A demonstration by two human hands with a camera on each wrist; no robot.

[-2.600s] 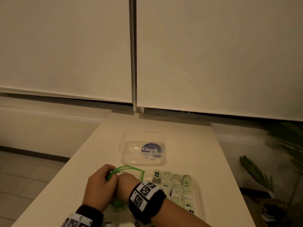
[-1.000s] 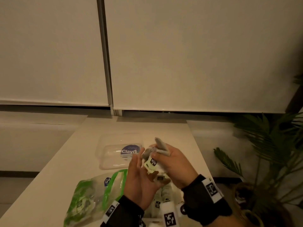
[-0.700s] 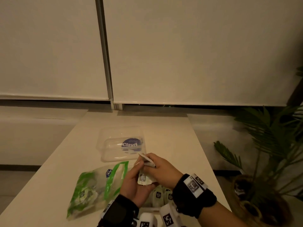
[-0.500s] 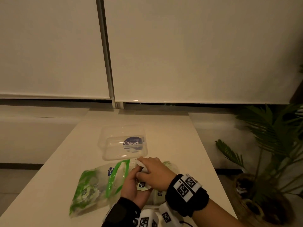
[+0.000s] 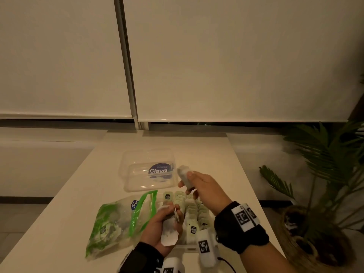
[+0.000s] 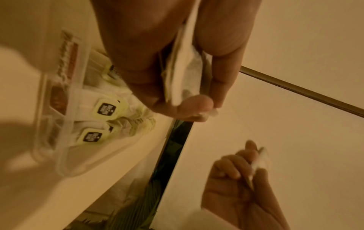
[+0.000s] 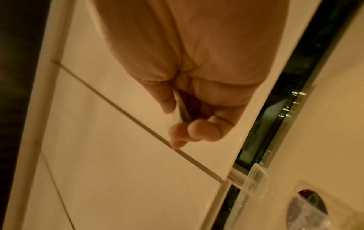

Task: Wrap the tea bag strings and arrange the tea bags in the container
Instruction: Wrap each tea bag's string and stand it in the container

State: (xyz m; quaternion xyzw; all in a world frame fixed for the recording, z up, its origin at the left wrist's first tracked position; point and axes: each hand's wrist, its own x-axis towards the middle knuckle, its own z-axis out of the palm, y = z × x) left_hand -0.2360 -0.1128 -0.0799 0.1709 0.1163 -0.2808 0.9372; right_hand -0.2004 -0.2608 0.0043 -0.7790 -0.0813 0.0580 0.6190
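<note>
Long pale cream table point(image 5: 206, 152) runs away twd the window wall, where two big off-white roller blinds point(image 5: 226, 56) hang side by side w/ a thin metal frame post point(image 5: 126, 62) btwn them & a dark strip of glass under their hems. Right of the table, a green palm-like potted plant point(image 5: 325, 158) stands in a woven basket planter point(image 5: 307, 241) on the floor. Grey tiled floor point(image 5: 17, 219) shows at left, below a low pale ledge point(image 5: 45, 158).

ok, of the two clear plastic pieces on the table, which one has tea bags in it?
The near container, under the hands: rows of tea bags with green tags fill it. The far piece, the lid with the blue ClayG label, holds none.
</note>
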